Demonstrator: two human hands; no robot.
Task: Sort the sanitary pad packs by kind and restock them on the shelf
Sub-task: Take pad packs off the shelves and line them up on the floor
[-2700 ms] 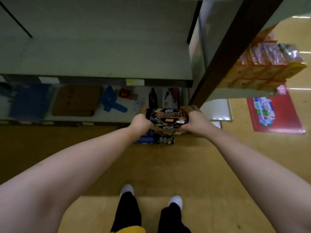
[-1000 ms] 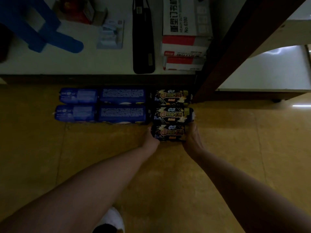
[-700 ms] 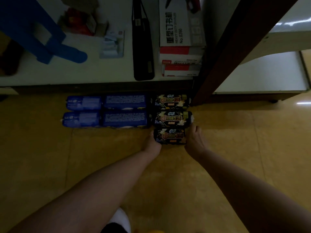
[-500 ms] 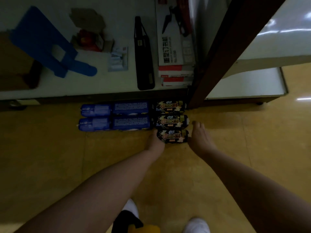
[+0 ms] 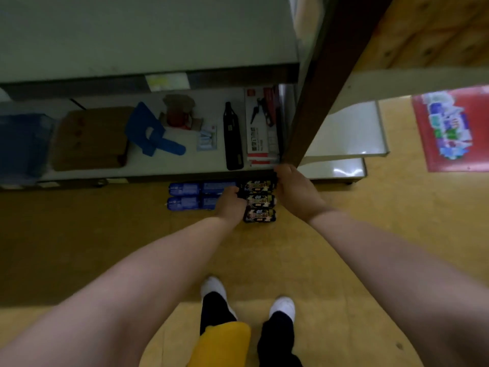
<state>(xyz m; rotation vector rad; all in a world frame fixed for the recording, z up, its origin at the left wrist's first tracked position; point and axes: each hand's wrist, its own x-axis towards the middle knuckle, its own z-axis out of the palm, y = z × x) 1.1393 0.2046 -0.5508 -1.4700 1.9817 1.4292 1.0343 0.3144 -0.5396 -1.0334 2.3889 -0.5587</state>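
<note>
Sanitary pad packs, black-and-gold, plastic-wrapped (image 5: 260, 201), lined three deep on the yellow floor (image 5: 344, 234), against the front edge of the white bottom shelf board (image 5: 185, 165). Dark blue plastic pad packs (image 5: 190, 196) in two rows just left of them. On the board: blue plastic piece (image 5: 148, 136), slim black case (image 5: 232, 139), white-and-red carton (image 5: 260, 128). Left hand (image 5: 231, 205) curled at the black packs' left ends, right hand (image 5: 296, 192) seemingly over the farthest pack's right end. Too blurred to tell whether either grips. Half a second back, both beside the nearest pack; now further up the column.
</note>
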